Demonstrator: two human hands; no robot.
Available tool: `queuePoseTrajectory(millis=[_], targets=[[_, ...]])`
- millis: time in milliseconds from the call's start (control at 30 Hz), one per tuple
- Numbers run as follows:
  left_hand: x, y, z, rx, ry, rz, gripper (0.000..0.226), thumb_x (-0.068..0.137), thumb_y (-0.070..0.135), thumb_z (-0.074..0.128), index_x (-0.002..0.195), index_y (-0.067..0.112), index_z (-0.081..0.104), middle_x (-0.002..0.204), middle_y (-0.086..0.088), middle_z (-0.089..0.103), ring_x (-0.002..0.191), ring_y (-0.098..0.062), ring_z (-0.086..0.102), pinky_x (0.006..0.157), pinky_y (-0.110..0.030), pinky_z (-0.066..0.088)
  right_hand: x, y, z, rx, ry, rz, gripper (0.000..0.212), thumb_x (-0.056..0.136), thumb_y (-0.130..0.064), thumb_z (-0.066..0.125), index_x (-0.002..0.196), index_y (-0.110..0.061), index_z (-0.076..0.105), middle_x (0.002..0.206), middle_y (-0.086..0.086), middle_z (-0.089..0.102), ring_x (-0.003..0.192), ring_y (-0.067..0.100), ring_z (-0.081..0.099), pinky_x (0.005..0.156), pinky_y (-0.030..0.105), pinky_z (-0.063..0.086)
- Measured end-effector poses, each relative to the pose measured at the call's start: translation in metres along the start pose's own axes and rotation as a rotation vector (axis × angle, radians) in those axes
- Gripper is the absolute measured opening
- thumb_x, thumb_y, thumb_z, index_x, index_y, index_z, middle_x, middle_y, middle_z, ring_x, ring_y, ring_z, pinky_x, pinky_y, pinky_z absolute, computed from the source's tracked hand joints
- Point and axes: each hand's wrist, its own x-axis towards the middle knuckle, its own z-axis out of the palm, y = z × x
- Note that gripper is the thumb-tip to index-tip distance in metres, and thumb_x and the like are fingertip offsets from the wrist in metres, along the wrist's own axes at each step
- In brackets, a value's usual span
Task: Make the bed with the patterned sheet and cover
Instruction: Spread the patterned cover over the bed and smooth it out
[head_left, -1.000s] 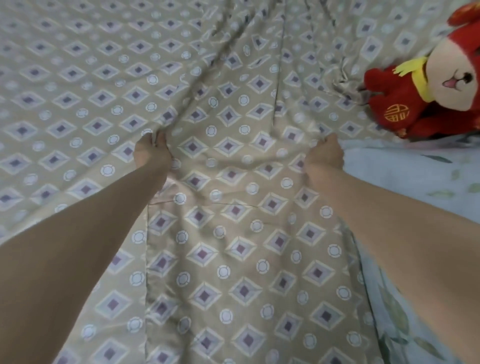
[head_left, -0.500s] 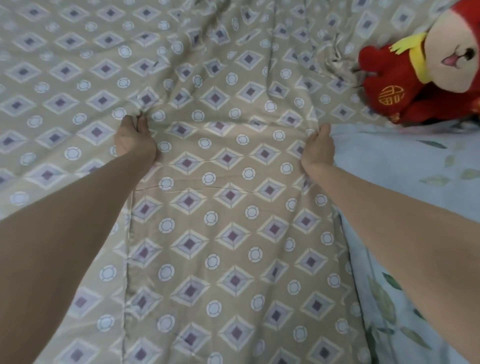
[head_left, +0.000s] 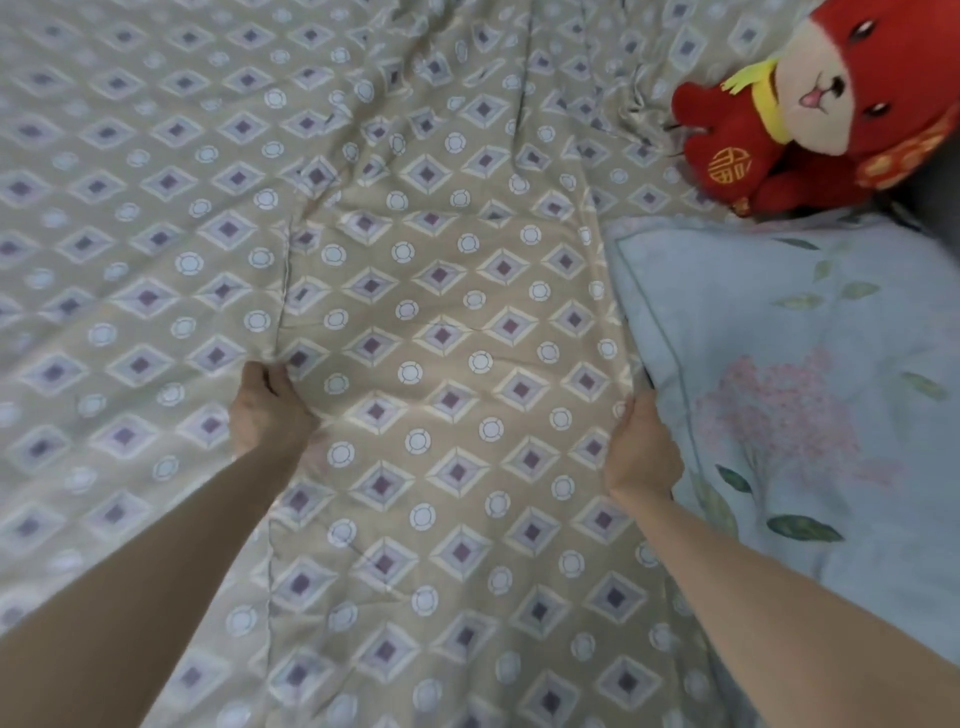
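Observation:
A beige cover (head_left: 447, 332) with purple diamonds and white circles lies as a long strip down the middle of the bed. Under it and to the left spreads the sheet (head_left: 114, 218) in the same pattern. My left hand (head_left: 267, 410) grips the cover's left edge at a seam, fingers curled into the cloth. My right hand (head_left: 641, 449) grips the cover's right edge where it meets a pale blue pillow, its fingertips hidden in the fold. Both arms reach forward from the bottom of the view.
A pale blue pillow (head_left: 810, 395) with pink flowers and green leaves lies along the right side. A red plush toy (head_left: 810, 119) with a yellow scarf sits at the top right. The fabric is bunched and wrinkled near the toy (head_left: 634, 109).
Both hands have drawn back toward me, pulling the cover's edges along. More of the blue pillow now shows on the right, and the toy appears larger and closer.

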Motion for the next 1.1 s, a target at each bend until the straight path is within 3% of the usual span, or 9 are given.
queuePoseTrajectory(millis=[133,367,567,733,833,967,1033,1100], targets=[[0.006,-0.004,-0.002,0.031,0.048,0.093,0.034,0.101,0.029,0.034,0.105,0.001,0.053,0.11,-0.029,0.058,0.102,-0.042,0.053,0.078,-0.043,0.039,0.011,0.02,0.003,-0.072,0.04,-0.126,0.026,0.104,-0.021,0.026,0.119,-0.012,0.046,0.091,0.016,0.064,0.071,0.03,0.053,0.059,0.031,0.034],[-0.046,-0.03,-0.009,-0.035,-0.026,0.063,0.053,0.095,0.054,0.034,0.11,0.005,0.047,0.103,-0.021,0.061,0.094,-0.038,0.058,0.075,-0.041,0.042,-0.029,0.033,-0.005,0.042,-0.014,-0.08,0.041,0.102,-0.04,0.028,0.115,-0.003,0.041,0.101,0.02,0.06,0.089,0.038,0.06,0.063,0.036,0.035],[-0.155,-0.113,-0.022,-0.072,-0.076,-0.089,0.054,0.096,0.053,0.034,0.101,0.001,0.049,0.099,-0.025,0.06,0.093,-0.041,0.057,0.073,-0.04,0.039,-0.131,0.091,-0.003,0.062,-0.133,0.081,0.053,0.099,-0.047,0.027,0.121,-0.002,0.044,0.114,0.021,0.06,0.1,0.037,0.059,0.077,0.041,0.045],[-0.219,-0.172,-0.034,-0.006,-0.12,-0.122,0.055,0.098,0.05,0.032,0.093,0.003,0.059,0.097,-0.024,0.063,0.092,-0.041,0.057,0.075,-0.041,0.043,-0.197,0.134,-0.004,0.161,-0.285,0.155,0.032,0.103,-0.033,0.029,0.108,-0.007,0.047,0.096,0.016,0.061,0.091,0.033,0.059,0.071,0.037,0.042],[-0.228,-0.182,-0.037,-0.044,-0.107,-0.143,0.048,0.099,0.045,0.035,0.091,0.004,0.059,0.093,-0.021,0.063,0.09,-0.04,0.058,0.071,-0.037,0.041,-0.203,0.144,-0.002,0.22,-0.267,0.157,0.034,0.104,-0.026,0.025,0.116,-0.008,0.051,0.11,0.018,0.062,0.1,0.033,0.057,0.076,0.035,0.04],[-0.22,-0.188,-0.043,-0.085,-0.129,-0.149,0.05,0.097,0.046,0.041,0.074,0.004,0.059,0.066,-0.016,0.062,0.072,-0.033,0.06,0.063,-0.036,0.046,-0.19,0.152,-0.008,0.265,-0.322,0.153,0.04,0.105,-0.024,0.028,0.129,-0.004,0.052,0.129,0.019,0.056,0.118,0.035,0.051,0.093,0.036,0.039],[-0.229,-0.194,-0.049,-0.057,-0.167,-0.121,0.052,0.097,0.046,0.041,0.076,0.002,0.06,0.07,-0.014,0.063,0.069,-0.029,0.054,0.059,-0.033,0.038,-0.195,0.163,-0.013,0.234,-0.331,0.117,0.041,0.104,-0.028,0.029,0.116,-0.002,0.059,0.117,0.02,0.06,0.11,0.036,0.055,0.085,0.035,0.04],[-0.245,-0.205,-0.052,-0.077,-0.188,-0.093,0.049,0.095,0.047,0.044,0.087,0.002,0.062,0.082,-0.013,0.063,0.077,-0.03,0.055,0.067,-0.033,0.038,-0.209,0.18,-0.015,0.236,-0.328,0.077,0.036,0.1,-0.033,0.038,0.092,-0.004,0.058,0.092,0.017,0.059,0.096,0.033,0.058,0.074,0.034,0.038]])
